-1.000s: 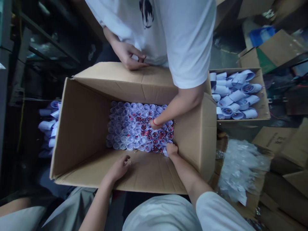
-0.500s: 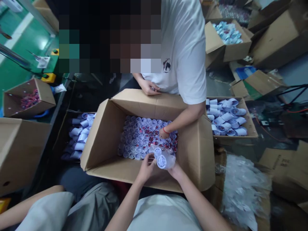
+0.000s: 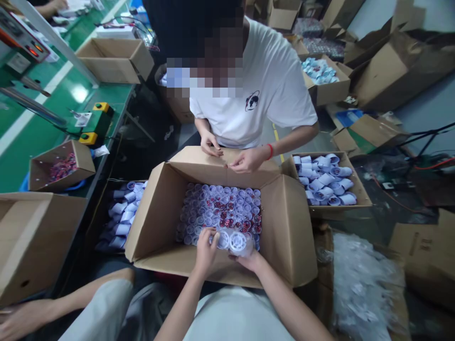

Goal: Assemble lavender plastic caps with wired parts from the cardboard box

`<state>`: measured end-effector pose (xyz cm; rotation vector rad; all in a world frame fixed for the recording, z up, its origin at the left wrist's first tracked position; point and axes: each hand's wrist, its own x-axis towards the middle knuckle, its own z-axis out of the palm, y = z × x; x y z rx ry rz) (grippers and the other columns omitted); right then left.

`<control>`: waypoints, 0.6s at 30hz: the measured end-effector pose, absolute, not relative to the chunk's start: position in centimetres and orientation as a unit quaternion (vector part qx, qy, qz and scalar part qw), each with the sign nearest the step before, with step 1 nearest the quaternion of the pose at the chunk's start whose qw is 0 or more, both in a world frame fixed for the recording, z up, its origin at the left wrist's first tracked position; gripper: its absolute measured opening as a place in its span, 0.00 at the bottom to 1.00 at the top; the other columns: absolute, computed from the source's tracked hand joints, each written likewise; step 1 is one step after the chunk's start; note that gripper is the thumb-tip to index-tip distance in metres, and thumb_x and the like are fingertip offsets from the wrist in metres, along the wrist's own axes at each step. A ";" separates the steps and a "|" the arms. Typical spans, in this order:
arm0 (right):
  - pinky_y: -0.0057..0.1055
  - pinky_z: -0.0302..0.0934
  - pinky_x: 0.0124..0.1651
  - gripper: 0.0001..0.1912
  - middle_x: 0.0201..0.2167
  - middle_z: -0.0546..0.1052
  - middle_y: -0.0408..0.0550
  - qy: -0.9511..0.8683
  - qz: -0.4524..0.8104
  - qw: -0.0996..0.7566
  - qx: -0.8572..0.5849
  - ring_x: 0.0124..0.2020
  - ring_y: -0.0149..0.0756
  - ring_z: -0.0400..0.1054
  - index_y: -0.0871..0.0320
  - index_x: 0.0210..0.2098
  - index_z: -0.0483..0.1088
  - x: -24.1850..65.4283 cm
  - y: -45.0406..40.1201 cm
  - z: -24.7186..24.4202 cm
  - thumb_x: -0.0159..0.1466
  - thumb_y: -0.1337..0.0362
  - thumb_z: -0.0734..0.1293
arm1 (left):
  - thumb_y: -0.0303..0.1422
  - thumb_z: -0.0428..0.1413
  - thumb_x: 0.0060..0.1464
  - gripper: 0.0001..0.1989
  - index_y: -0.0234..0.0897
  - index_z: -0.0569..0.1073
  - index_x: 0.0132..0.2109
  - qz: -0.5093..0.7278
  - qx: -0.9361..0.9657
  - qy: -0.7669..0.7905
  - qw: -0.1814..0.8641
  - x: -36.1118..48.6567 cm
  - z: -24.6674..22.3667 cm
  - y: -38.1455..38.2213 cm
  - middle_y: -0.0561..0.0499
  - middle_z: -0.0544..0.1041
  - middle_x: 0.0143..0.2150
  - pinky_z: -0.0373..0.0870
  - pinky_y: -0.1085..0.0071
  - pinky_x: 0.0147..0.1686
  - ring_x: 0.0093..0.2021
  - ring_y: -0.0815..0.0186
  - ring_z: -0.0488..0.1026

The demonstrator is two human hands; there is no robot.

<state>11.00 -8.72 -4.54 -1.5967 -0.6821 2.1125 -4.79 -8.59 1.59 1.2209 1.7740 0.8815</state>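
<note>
Over the near side of a big cardboard box [image 3: 296, 227], my right hand [image 3: 249, 261] cups a whitish, translucent plastic cylinder [image 3: 238, 242] from below, its spoked round end facing up. Clear film seems to cover it. A second cylinder [image 3: 223, 240] lies against it on the left. My left hand [image 3: 206, 248] is closed at that one's left side, thumb and fingers pinched at its edge. Rows of similar round-ended cylinders [image 3: 199, 210] stand upright in the box beneath, with small red pieces [image 3: 227, 222] scattered over several.
Opposite me a co-worker [image 3: 249, 118] holds both hands above the box's far flap, a tiny piece at the fingertips. Boxes of white cylinders flank it at left [image 3: 124, 215] and right [image 3: 325, 180]. Clear plastic bags [image 3: 366, 284] pile up at right. Another person's arm [image 3: 85, 293] is at lower left.
The co-worker's hand with the red band has come up out of the box to the far flap. My hands have shifted slightly, and the two cylinders now sit side by side. The view has tilted up.
</note>
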 end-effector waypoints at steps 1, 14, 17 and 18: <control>0.39 0.67 0.37 0.18 0.34 0.78 0.49 -0.221 0.767 0.223 -0.560 0.36 0.40 0.72 0.54 0.36 0.69 10.7 -8.7 -4.6 0.54 0.47 0.64 | 0.36 0.50 0.54 0.09 0.39 0.69 0.28 0.348 0.493 0.697 0.387 -4.8 1.9 -8.6 0.44 0.74 0.39 0.64 0.59 0.50 0.45 0.58 0.70; 0.37 0.66 0.40 0.28 0.27 0.78 0.49 -0.189 0.802 0.257 -0.504 0.36 0.42 0.72 0.58 0.30 0.74 10.0 -6.1 -2.2 0.50 0.39 0.62 | 0.35 0.46 0.56 0.15 0.37 0.72 0.47 0.273 0.586 0.636 0.421 -5.5 3.7 -6.8 0.46 0.78 0.41 0.70 0.64 0.42 0.41 0.61 0.74; 0.35 0.65 0.41 0.23 0.27 0.78 0.48 -0.217 0.786 0.247 -0.523 0.34 0.41 0.72 0.58 0.29 0.75 9.8 -6.1 -2.3 0.51 0.44 0.64 | 0.38 0.51 0.53 0.14 0.38 0.76 0.41 0.261 0.601 0.632 0.414 -5.1 4.1 -6.5 0.45 0.79 0.40 0.68 0.62 0.45 0.42 0.58 0.73; 0.35 0.65 0.40 0.22 0.27 0.78 0.48 -0.229 0.777 0.242 -0.535 0.33 0.40 0.72 0.59 0.28 0.74 9.7 -6.1 -2.5 0.51 0.45 0.64 | 0.38 0.50 0.54 0.13 0.38 0.77 0.38 0.258 0.602 0.636 0.409 -4.9 4.1 -6.5 0.45 0.79 0.37 0.68 0.62 0.44 0.40 0.58 0.73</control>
